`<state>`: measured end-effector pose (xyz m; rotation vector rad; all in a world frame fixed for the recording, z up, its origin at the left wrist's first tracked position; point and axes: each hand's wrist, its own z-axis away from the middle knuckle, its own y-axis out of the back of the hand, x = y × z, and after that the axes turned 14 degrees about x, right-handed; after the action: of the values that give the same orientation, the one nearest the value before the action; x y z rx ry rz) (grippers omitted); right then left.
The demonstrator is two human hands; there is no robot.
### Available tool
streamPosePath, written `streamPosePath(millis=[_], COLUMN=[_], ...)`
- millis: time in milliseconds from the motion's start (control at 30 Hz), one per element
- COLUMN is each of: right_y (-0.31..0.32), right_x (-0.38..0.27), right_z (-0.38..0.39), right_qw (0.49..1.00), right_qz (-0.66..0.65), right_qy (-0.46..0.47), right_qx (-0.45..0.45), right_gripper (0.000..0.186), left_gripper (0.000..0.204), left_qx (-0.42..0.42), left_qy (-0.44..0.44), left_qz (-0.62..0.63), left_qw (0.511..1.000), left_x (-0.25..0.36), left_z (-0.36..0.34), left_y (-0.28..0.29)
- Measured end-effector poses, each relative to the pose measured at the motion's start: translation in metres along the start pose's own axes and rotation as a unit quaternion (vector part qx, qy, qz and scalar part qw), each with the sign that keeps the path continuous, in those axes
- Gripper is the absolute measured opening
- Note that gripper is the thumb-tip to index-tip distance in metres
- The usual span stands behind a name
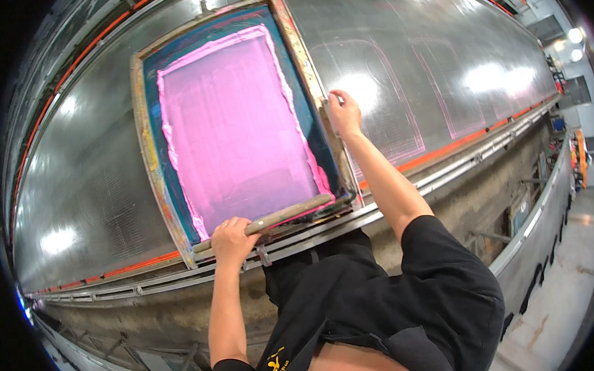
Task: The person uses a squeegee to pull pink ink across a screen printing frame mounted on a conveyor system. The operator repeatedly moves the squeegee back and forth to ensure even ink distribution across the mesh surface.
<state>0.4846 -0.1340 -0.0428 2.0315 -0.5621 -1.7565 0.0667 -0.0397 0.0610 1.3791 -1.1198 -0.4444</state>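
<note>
One left hand (230,243) wraps the near bar (288,213), likely steadying it | right hand (345,114) curls beside frame (296,46), right side; hold I can't tell

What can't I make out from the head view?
All in the head view:
Squeegee blade edge: hidden by its bar.
Printing table beneath the screen frame: covered by pink ink.
Right palm: hidden by the right hand.
Left palm: hidden by the left hand.
Table's far edge, middle stretch: cut off by the top edge.
</note>
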Motion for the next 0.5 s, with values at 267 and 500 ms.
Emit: streamPosePath(millis=[267, 500], right_y=[0.007, -0.001], right_x=[-0.019, -0.026], right_z=[0.018, 0.016], right_qw=[0.998, 0.993], right_qz=[0.068, 0.108], right_qy=[-0.002, -0.01], right_qx=[0.02, -0.044], right_gripper=[0.031, 0.043], left_gripper=[0.049, 0.068], left_qx=[-0.06, -0.304], left_qy=[-0.039, 0.061], left_qz=[0.009, 0.061], left_qw=[0.997, 0.949], left_x=[-0.04, -0.056], left_z=[-0.022, -0.093], left_y=[-0.018, -0.021])
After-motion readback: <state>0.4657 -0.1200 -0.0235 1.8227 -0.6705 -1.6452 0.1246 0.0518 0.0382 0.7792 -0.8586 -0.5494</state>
